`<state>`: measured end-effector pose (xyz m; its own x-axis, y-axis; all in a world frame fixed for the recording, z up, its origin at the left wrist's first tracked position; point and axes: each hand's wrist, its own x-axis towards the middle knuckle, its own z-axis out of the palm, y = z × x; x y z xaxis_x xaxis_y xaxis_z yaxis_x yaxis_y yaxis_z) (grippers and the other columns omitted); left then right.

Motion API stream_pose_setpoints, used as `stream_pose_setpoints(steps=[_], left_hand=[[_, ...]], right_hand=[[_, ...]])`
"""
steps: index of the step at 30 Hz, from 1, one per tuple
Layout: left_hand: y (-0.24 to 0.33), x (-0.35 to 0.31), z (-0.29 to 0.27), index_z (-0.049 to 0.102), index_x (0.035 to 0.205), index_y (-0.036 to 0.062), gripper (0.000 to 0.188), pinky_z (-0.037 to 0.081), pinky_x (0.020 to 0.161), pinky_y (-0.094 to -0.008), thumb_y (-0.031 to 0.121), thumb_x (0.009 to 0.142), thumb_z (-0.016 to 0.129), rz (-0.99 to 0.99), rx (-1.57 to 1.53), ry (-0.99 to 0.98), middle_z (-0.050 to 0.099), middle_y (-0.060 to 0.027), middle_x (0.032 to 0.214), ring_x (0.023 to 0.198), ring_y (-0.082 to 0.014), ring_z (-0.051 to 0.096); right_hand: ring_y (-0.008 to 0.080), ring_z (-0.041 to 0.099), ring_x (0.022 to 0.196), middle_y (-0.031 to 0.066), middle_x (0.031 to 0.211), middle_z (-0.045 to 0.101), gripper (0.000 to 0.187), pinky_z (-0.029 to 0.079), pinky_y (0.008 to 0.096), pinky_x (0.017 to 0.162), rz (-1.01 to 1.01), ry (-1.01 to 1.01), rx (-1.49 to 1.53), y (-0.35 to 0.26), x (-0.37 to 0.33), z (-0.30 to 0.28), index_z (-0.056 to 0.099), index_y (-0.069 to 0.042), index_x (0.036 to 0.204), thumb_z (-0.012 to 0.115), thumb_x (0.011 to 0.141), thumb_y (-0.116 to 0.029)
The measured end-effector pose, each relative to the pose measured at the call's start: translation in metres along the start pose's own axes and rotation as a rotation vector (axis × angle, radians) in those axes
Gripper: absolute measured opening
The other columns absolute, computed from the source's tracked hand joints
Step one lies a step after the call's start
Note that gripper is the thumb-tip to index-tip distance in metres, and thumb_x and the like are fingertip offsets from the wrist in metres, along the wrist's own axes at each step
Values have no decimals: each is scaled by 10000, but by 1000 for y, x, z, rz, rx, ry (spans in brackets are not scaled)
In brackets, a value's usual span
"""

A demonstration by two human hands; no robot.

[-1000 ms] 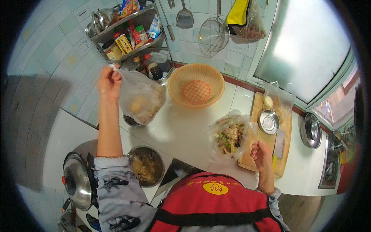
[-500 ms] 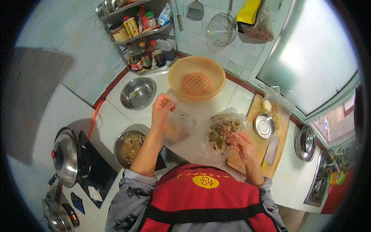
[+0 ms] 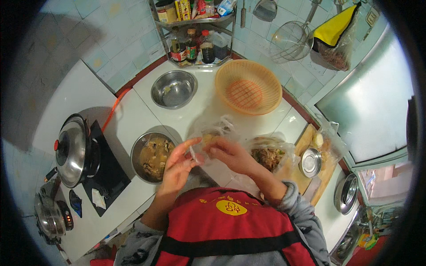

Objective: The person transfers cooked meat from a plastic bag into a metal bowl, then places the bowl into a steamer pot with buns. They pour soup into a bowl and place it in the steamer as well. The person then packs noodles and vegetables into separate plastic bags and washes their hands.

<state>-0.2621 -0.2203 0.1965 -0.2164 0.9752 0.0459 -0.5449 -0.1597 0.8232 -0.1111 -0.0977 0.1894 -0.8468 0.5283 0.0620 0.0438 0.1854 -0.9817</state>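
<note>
In the centre of the frame, the left hand (image 3: 176, 167) and the right hand (image 3: 228, 154) meet at the near end of a clear plastic bag (image 3: 220, 127), which lies on the white countertop (image 3: 195, 111). The step in hand appears to be working the bag's film between both sets of fingers. Left grip: fingers partly extended at the film; whether they pinch it cannot be determined. Right grip: fingers bent against the film; closure is likewise hidden. A steel bowl of food in liquid (image 3: 135, 155) stands just left of the left hand; a second bag, holding mixed food (image 3: 268, 158), sits right of centre. The next move likely calls for fingertip control of the thin film, with the left wrist clear of the bowl.
</note>
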Motion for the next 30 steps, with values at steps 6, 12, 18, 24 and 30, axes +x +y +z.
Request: stream_pose_setpoints(steps=[6,12,18,24,30], left_hand=[[-14,-26,-16,400,1273,-21,533,434,813,-332,73,761,515,6,16,-10,311,-164,1388,889,-191,540],[-22,-36,-14,416,1271,4,536,445,770,-319,81,750,517,9,50,40,320,-158,1383,831,-190,547],[-18,-37,-19,423,1268,21,493,440,773,-309,59,783,507,61,72,45,313,-119,1390,870,-177,540],[-21,-37,-16,433,1254,10,476,447,783,-304,60,790,528,46,34,21,312,-119,1385,859,-148,539],[-25,-36,-9,422,1261,6,495,460,746,-288,46,778,523,1,36,18,317,-116,1387,833,-140,545]], right_hand=[[345,581,811,186,870,601,198,459,438,713,279,299,-860,128,26,-12,567,-28,933,518,798,-164],[360,579,753,197,794,598,193,446,468,675,400,191,-989,169,53,-13,588,-28,781,535,785,-213],[306,595,644,186,731,609,222,473,409,587,204,319,-728,92,30,-16,579,18,922,545,786,-154],[91,508,528,21,668,570,250,408,209,475,350,362,119,-4,-44,-51,600,-5,999,495,777,-54],[98,500,494,27,679,576,235,402,216,441,352,893,241,12,-198,-100,591,-14,1014,480,812,-58]])
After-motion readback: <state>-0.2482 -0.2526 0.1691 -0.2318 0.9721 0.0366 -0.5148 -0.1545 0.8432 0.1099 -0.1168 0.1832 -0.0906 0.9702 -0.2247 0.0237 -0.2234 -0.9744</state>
